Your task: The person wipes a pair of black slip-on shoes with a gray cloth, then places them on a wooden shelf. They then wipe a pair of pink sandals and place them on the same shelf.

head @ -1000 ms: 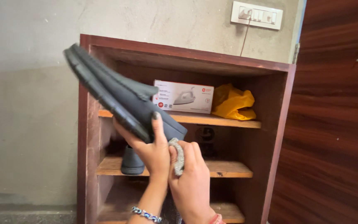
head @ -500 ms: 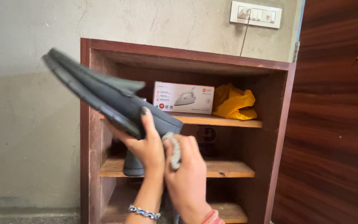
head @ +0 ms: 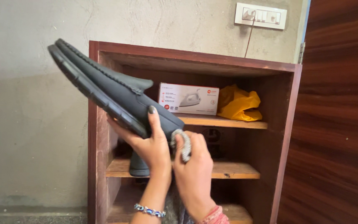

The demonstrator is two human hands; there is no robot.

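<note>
Left hand [head: 148, 143] grips the dark shoe [head: 112, 93] near its heel, raised before the shelf unit [head: 100, 124]; right hand [head: 193, 166] pinches a grey cloth [head: 183, 143] against it. Looks light, stiff-soled, smooth; hold low.

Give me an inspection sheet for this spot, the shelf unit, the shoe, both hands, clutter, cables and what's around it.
Surface: wooden shelf unit with three shelves, against a wall.
Job's things: dark grey shoe, toe tilted up to the left; grey cloth pressed to its heel.
Clutter: white box and yellow bag on the top shelf; second dark shoe on the middle shelf.
Grips: left hand holds the shoe by the heel end, thumb on its side; right hand holds the cloth.
Cables: thin wire runs down from the switch plate behind the unit.
Surroundings: plaster wall; wooden door on the right.
</note>
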